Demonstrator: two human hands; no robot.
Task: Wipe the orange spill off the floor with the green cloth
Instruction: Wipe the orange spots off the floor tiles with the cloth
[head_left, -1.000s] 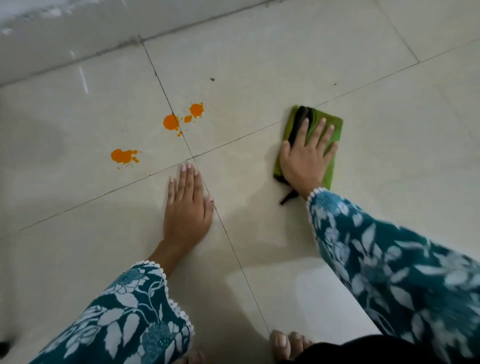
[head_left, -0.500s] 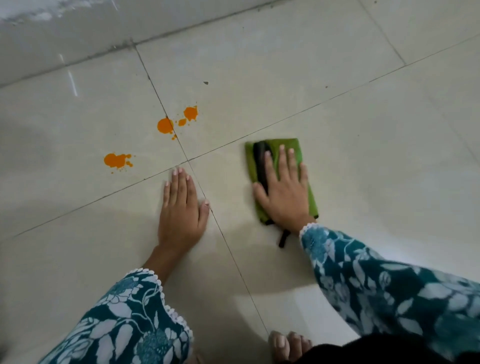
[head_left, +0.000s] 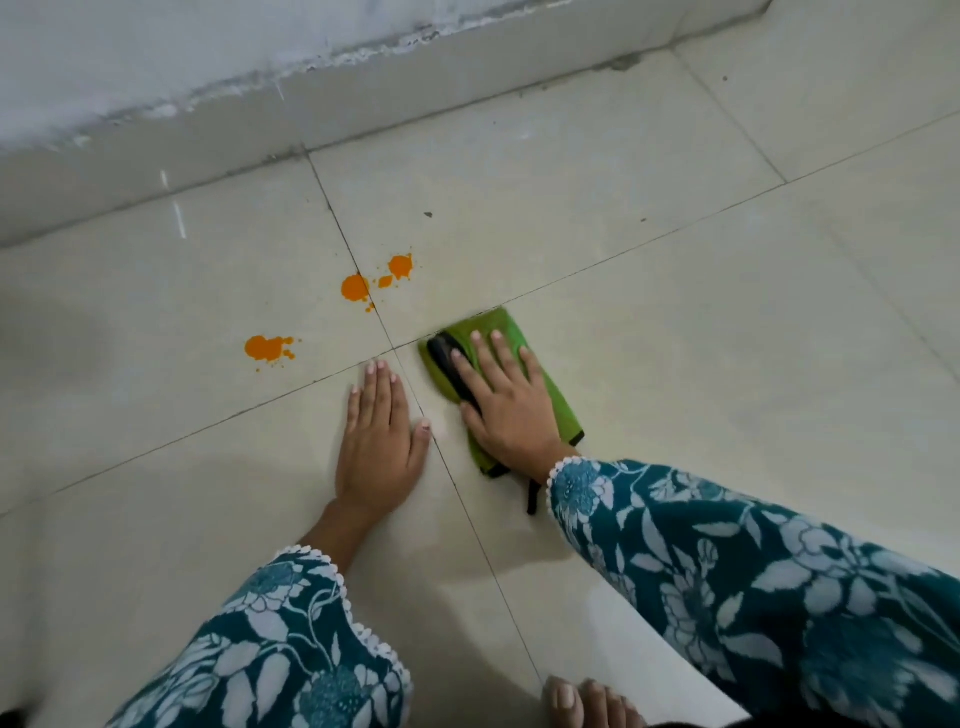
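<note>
The orange spill lies on pale floor tiles as separate blots: one large blot on a grout line, a smaller one to its right, and another further left. The folded green cloth with a black strap lies flat on the floor, right of the spill and apart from it. My right hand presses flat on the cloth, fingers spread. My left hand rests palm-down on the bare tile, just left of the cloth and below the spill, holding nothing.
A tiled skirting and grey wall run along the far side. Grout lines cross beside the cloth. My bare toes show at the bottom edge. A small dark speck lies beyond the spill.
My right hand has slid the green cloth leftward across the floor, from well right of the spill to close beside my left hand. The left hand has stayed planted.
</note>
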